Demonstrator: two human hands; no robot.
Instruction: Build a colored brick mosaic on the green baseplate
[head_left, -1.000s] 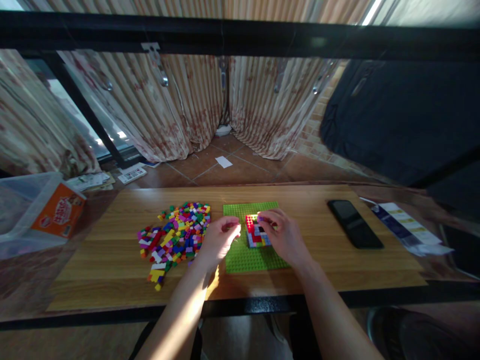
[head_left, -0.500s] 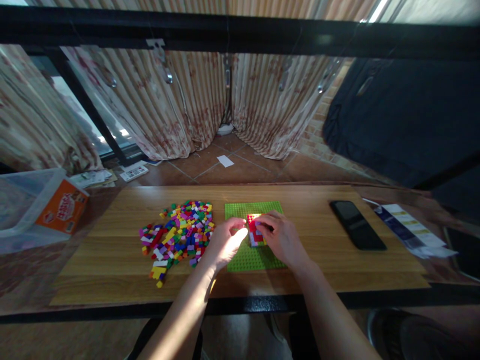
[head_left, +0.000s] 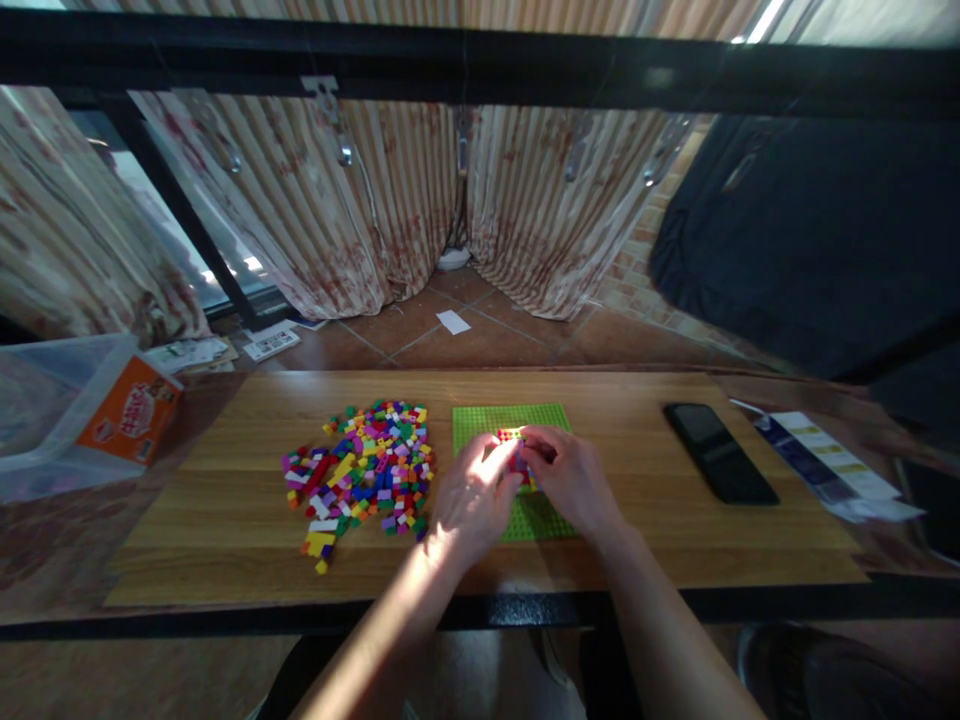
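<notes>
A green baseplate [head_left: 487, 420] lies on the wooden table [head_left: 637, 520] with a small red and multicoloured brick build [head_left: 512, 440] on it. Both my hands meet over that build. My left hand [head_left: 476, 495] covers its left side, fingers curled and pressed against the bricks. My right hand [head_left: 570, 475] covers its right side, fingers pinched on the bricks. Most of the build is hidden under the hands. A heap of loose coloured bricks [head_left: 364, 465] lies just left of the baseplate.
A black phone [head_left: 718, 452] lies at the right of the table, with a printed leaflet [head_left: 821, 462] beyond it. A clear plastic bin with an orange box [head_left: 127, 415] stands at the far left. Curtains and tiled floor lie behind the table.
My left hand has moved right from the edge of the baseplate onto the brick build, joining my right hand, which stays on the build and now hides more of it.
</notes>
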